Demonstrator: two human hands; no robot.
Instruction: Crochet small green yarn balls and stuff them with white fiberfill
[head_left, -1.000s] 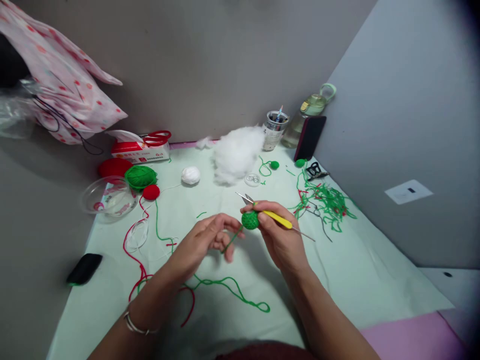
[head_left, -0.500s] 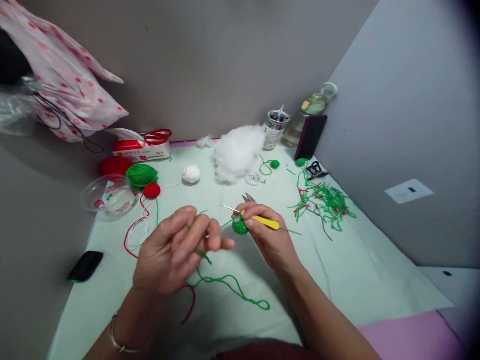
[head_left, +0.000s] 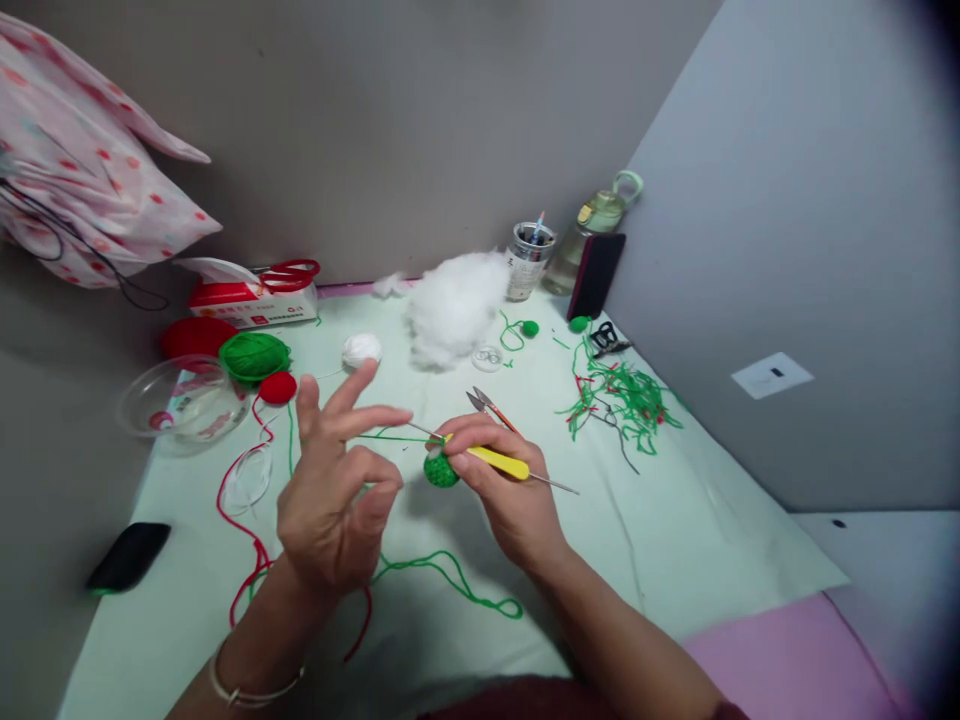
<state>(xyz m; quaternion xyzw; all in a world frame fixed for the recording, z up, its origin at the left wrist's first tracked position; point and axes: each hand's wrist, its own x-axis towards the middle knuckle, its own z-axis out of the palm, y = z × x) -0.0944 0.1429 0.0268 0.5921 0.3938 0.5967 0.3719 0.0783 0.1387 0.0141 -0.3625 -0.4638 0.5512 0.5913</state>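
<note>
A dark phone [head_left: 598,277] stands tilted before a bottle [head_left: 568,252]; a spotted cloth [head_left: 112,190] hangs far left.

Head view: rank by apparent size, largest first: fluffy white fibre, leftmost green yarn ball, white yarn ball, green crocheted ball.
1. Fluffy white fibre
2. Leftmost green yarn ball
Too alike to rank, partly covered: white yarn ball, green crocheted ball.

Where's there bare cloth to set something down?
The widest bare patch of tablecloth is right of the right hand, between the yarn scraps and the pink surface. A smaller one separates the white yarn ball from the small scissors. The left side is crowded: plastic tub, green yarn, tissue box.
</note>
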